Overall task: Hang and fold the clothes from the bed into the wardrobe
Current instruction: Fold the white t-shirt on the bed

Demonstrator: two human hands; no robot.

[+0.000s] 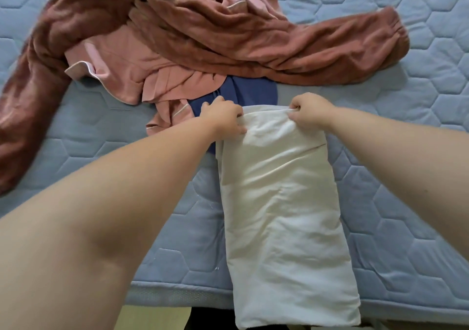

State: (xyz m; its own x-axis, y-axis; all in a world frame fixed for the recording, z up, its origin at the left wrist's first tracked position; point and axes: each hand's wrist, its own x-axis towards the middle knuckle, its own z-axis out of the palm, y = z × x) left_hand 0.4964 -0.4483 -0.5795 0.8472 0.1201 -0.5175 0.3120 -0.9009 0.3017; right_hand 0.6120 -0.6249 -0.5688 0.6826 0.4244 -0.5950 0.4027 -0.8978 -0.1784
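Both arms reach out over the bed (pixel 418 50), with its pale blue cover quilted in hexagons. Laid lengthwise in front of the person is a white garment (pixel 281 215), folded into a long narrow strip that runs from the near edge of the mattress, where its end hangs just over the side, out to the hands at its far end.

The left hand (pixel 224 116) has its fingers curled down and clenched on the far left corner of the white strip, pinching the cloth. The right hand (pixel 311 112) grips the far right corner the same way, fingers closed tight with a small ridge of fabric bunched up between them. The two hands sit level with each other, the top edge of the garment stretched between them.

Just beyond the left hand, a dark blue garment (pixel 250 89) peeks out, partly under the white strip and partly under the pile beyond it. That pile fills the far left of the bed: a light pink garment with white piping (pixel 119 73), crumpled, and over it a fuzzy rust-brown garment (pixel 279 48), one long part stretching right across the cover and another trailing down the left side.
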